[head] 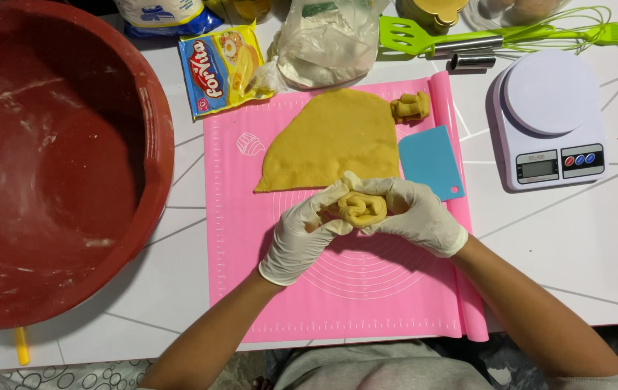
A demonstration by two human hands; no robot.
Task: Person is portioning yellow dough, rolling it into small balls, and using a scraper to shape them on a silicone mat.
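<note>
Both hands wear white gloves and meet over a pink silicone mat. My left hand and my right hand together pinch a small coiled piece of yellow dough. Just beyond them lies a flat rolled sheet of yellow dough with a straight cut edge. A second shaped dough piece sits at the mat's far right corner. A blue plastic scraper lies right of the sheet, close to my right hand.
A large red bowl dusted with flour fills the left. A white kitchen scale stands at the right. At the back lie a yellow packet, a flour bag, a green spatula and a green whisk.
</note>
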